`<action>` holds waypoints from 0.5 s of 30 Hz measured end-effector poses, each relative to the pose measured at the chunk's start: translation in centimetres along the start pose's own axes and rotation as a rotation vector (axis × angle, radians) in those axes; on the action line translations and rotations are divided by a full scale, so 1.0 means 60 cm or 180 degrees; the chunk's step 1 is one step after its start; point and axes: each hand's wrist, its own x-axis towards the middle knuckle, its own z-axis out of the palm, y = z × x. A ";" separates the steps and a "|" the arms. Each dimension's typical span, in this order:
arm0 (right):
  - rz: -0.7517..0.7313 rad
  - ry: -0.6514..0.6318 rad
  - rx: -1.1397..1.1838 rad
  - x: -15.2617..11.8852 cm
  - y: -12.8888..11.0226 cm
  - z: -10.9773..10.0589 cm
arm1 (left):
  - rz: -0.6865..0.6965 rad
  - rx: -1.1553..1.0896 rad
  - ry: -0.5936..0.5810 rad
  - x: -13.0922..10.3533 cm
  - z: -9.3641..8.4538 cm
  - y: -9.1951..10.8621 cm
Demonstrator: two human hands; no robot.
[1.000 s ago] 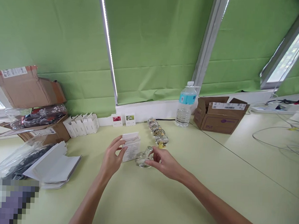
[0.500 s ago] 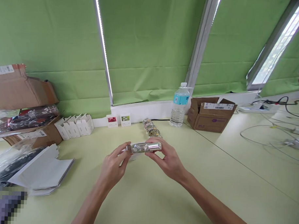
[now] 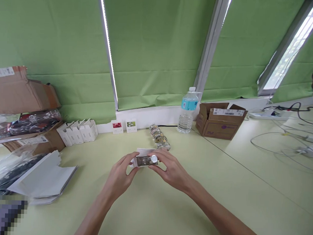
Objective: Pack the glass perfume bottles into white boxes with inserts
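Observation:
My left hand (image 3: 121, 170) grips the left side of a small white carton (image 3: 146, 151), its fingers and thumb closed on the edges. The carton's open end faces me, and its inside looks dark. At the right of that opening is the round silver cap (image 3: 153, 159) of a small glass bottle, seen end-on; the bottle's body is mostly hidden. My right hand (image 3: 171, 171) is closed around the capped bottle and the carton's right end, thumb below and fingers above. Just beyond the hands, a row of shiny round packets (image 3: 159, 136) lies on the table.
A water bottle (image 3: 186, 113) and an open brown box (image 3: 220, 121) stand at the back. Two picture cards (image 3: 124, 126) lean on the sill. White cartons (image 3: 77, 132), stacked cardboard boxes (image 3: 21, 92) and folded white sheets (image 3: 46, 180) are leftward. Cables (image 3: 279, 142) lie at right.
The glass bottle, held lengthwise across both hands before, now has its silver cap turned towards me. The white carton's open end has come into view around it, and my hands are closer together.

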 end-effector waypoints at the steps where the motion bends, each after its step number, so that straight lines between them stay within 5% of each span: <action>1: 0.0023 -0.0054 -0.0013 0.000 -0.001 -0.001 | 0.0005 0.0006 -0.0005 0.000 0.000 0.001; 15: 0.0041 -0.0355 0.0198 -0.002 -0.008 0.004 | 0.0387 0.0282 0.0044 -0.005 0.010 -0.007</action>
